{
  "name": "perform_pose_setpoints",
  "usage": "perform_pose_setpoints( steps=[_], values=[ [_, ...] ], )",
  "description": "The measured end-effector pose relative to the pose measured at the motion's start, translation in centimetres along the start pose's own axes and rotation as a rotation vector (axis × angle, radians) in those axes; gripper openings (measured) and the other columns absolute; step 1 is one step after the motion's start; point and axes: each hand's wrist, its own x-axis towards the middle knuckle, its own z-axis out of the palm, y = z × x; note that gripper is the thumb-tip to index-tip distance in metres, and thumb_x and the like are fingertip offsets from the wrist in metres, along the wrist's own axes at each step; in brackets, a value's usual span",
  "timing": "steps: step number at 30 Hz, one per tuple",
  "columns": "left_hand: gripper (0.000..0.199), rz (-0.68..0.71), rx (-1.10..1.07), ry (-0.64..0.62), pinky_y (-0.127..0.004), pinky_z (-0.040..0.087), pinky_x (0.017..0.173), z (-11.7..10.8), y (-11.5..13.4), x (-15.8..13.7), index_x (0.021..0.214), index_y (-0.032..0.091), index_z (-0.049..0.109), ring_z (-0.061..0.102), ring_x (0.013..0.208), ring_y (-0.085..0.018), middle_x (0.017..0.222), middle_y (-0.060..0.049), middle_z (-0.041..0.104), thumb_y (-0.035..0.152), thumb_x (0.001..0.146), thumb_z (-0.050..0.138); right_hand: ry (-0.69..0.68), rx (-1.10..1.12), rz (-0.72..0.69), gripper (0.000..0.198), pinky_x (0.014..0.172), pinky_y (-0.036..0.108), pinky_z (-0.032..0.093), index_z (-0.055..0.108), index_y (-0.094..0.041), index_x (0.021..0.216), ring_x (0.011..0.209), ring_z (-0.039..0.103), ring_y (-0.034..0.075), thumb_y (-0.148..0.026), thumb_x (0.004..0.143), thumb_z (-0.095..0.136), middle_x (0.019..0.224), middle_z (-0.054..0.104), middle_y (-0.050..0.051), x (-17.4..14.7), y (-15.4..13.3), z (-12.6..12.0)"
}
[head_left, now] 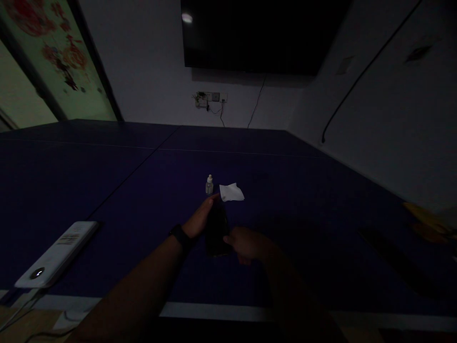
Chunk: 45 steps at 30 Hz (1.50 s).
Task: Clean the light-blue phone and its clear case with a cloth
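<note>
A dark smartphone (216,226) lies on the blue table between my hands, its details lost in the dim light. Along its upper left edge rests my left hand (200,218), fingers stretched forward and a black band on the wrist. My right hand (249,243) is closed at the phone's lower right edge, with the thumb on the border; its curled fingers are mostly hidden. Just beyond the left fingertips stands a small clear dropper bottle (209,186) with a pale cap. Beside it, a white wipe or tissue (232,192) lies flat.
On the left of the blue table (185,171) lies a long white device (59,255) with cables at its near end. A dark elongated object (392,255) and something yellow (426,221) are at the right. A television (257,38) hangs above wall sockets (210,97).
</note>
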Motion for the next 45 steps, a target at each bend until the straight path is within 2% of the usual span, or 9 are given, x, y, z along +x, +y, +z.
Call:
perform_pose_setpoints(
  steps=[4, 7, 12, 18, 22, 25, 27, 32, 45],
  values=[
    [0.075, -0.013, -0.053, -0.019, -0.054, 0.03, 0.125, 0.2, 0.2, 0.1, 0.152, 0.022, 0.054, 0.047, 0.148, -0.035, 0.16, -0.015, 0.05, 0.073, 0.097, 0.045, 0.027, -0.021, -0.004, 0.056, 0.049, 0.024, 0.043, 0.056, -0.019, 0.054, 0.04, 0.054, 0.013, -0.033, 0.107, 0.045, 0.042, 0.054, 0.001, 0.0, 0.3, 0.3],
    [0.081, -0.008, -0.007, 0.067, -0.054, 0.032, 0.123, -0.4, 0.4, 0.3, 0.148, 0.019, 0.057, 0.048, 0.146, -0.036, 0.158, -0.017, 0.053, 0.077, 0.096, 0.037, 0.088, -0.001, -0.024, 0.048, 0.05, 0.024, 0.044, 0.062, -0.018, 0.066, 0.043, 0.058, 0.015, -0.036, 0.107, 0.043, 0.047, 0.06, 0.002, 0.5, 1.3, -0.1],
    [0.065, -0.05, 0.488, 0.326, -0.046, 0.04, 0.118, -4.0, 1.7, 0.5, 0.144, 0.021, 0.06, 0.054, 0.141, -0.03, 0.151, -0.014, 0.06, 0.063, 0.098, 0.041, 0.429, 0.024, -0.098, 0.038, 0.062, 0.022, 0.046, 0.067, -0.017, 0.094, 0.07, 0.069, 0.015, -0.029, 0.108, 0.034, 0.08, 0.075, 0.006, 1.8, 4.2, -3.0],
    [0.049, -0.22, 0.76, 0.139, -0.043, 0.056, 0.098, -9.3, 4.4, 1.0, 0.105, 0.018, 0.08, 0.073, 0.108, -0.032, 0.115, -0.014, 0.079, 0.056, 0.089, 0.053, 0.722, -0.056, -0.1, 0.031, 0.072, 0.028, 0.049, 0.071, -0.019, 0.095, 0.082, 0.071, 0.019, -0.029, 0.106, 0.043, 0.092, 0.077, 0.007, 2.9, 6.7, -6.5],
    [0.047, -0.209, 0.99, 0.097, -0.042, 0.051, 0.108, -12.1, 5.3, 1.7, 0.117, 0.022, 0.077, 0.069, 0.122, -0.031, 0.128, -0.011, 0.076, 0.049, 0.087, 0.055, 0.821, -0.184, -0.07, 0.023, 0.094, 0.041, 0.055, 0.07, -0.018, 0.111, 0.103, 0.07, 0.022, -0.037, 0.105, 0.058, 0.113, 0.074, 0.007, 4.7, 8.1, -7.7],
    [0.056, -0.141, 1.178, 0.168, -0.052, 0.034, 0.123, -13.7, 4.8, 1.8, 0.134, 0.015, 0.068, 0.048, 0.147, -0.034, 0.148, -0.016, 0.063, 0.044, 0.093, 0.043, 0.894, -0.277, -0.017, 0.035, 0.109, 0.053, 0.048, 0.065, -0.019, 0.129, 0.124, 0.063, 0.028, -0.042, 0.103, 0.061, 0.137, 0.065, 0.012, 6.3, 9.5, -8.3],
    [0.058, -0.098, 1.277, 0.173, -0.054, 0.027, 0.127, -14.4, 4.0, 1.7, 0.14, 0.015, 0.063, 0.038, 0.154, -0.033, 0.156, -0.015, 0.056, 0.043, 0.096, 0.039, 0.923, -0.323, 0.016, 0.042, 0.115, 0.057, 0.041, 0.06, -0.017, 0.14, 0.137, 0.055, 0.033, -0.039, 0.105, 0.054, 0.149, 0.058, 0.017, 7.3, 10.4, -8.4],
    [0.06, -0.052, 1.434, 0.068, -0.049, 0.032, 0.126, -15.3, 2.2, 1.7, 0.145, 0.019, 0.061, 0.042, 0.152, -0.03, 0.159, -0.012, 0.052, 0.048, 0.099, 0.036, 0.924, -0.385, 0.049, 0.057, 0.123, 0.055, 0.029, 0.045, -0.015, 0.157, 0.152, 0.04, 0.035, -0.035, 0.104, 0.041, 0.164, 0.045, 0.018, 9.2, 11.7, -8.5],
    [0.063, -0.056, 1.579, 0.016, -0.048, 0.034, 0.125, -16.2, 1.3, 1.9, 0.154, 0.02, 0.052, 0.041, 0.153, -0.029, 0.164, -0.011, 0.047, 0.05, 0.104, 0.027, 0.884, -0.421, 0.054, 0.06, 0.125, 0.053, 0.026, 0.047, -0.017, 0.156, 0.153, 0.039, 0.036, -0.047, 0.105, 0.039, 0.166, 0.042, 0.016, 10.3, 13.0, -9.0]
  ],
)
